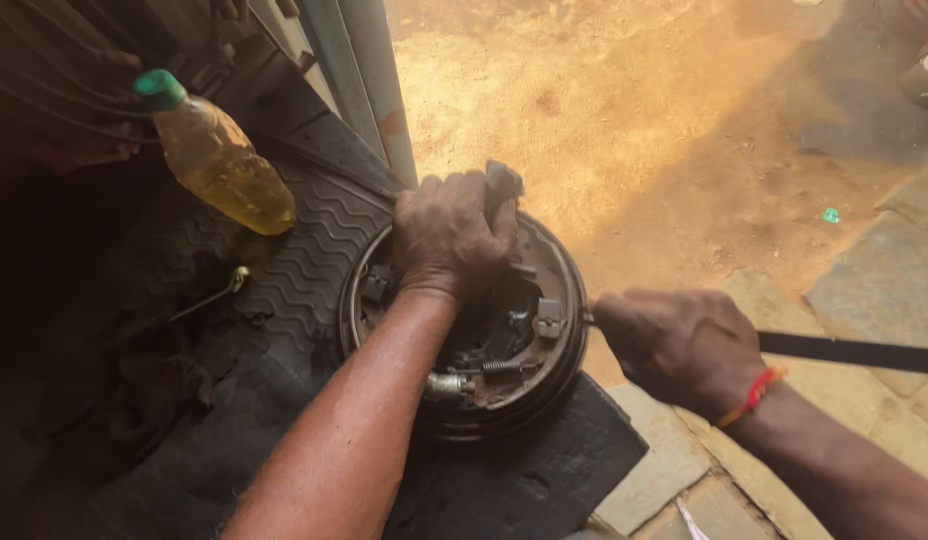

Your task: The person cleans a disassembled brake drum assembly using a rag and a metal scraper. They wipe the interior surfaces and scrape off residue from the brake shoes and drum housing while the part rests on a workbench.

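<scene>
Brake drum assembly point(464, 340) sits open side up on the ribbed rubber floor mat point(304, 250) at the vehicle's door sill, half on a black mat edge, sandy ground just beyond.

Left hand point(452, 235) is clamped over the top of a brake shoe point(504, 185) at the far rim of the drum, fingers curled round it, pressing or steadying. Right hand point(679, 345) is fisted round a long dark-handled tool point(844, 352); its tip reaches in at the drum's right rim, beside the small square block point(549, 318). Exact tip contact is hidden by the hand.

Status, as I read it: internals are partly in. Coil return spring point(499, 367) lies across the lower part, wheel cylinder point(446, 385) sits at the near edge, shoe is in but apparently not seated, since it is still being levered or held. No outer cover on. So mid-assembly or mid-strip; can't tell which from this view.

Around: plastic bottle of yellowish oil point(219, 155) with green cap lies tilted on the mat, well apart from the drum. A small metal tool point(216, 292) lies on the mat left of the drum, untouched.
</scene>
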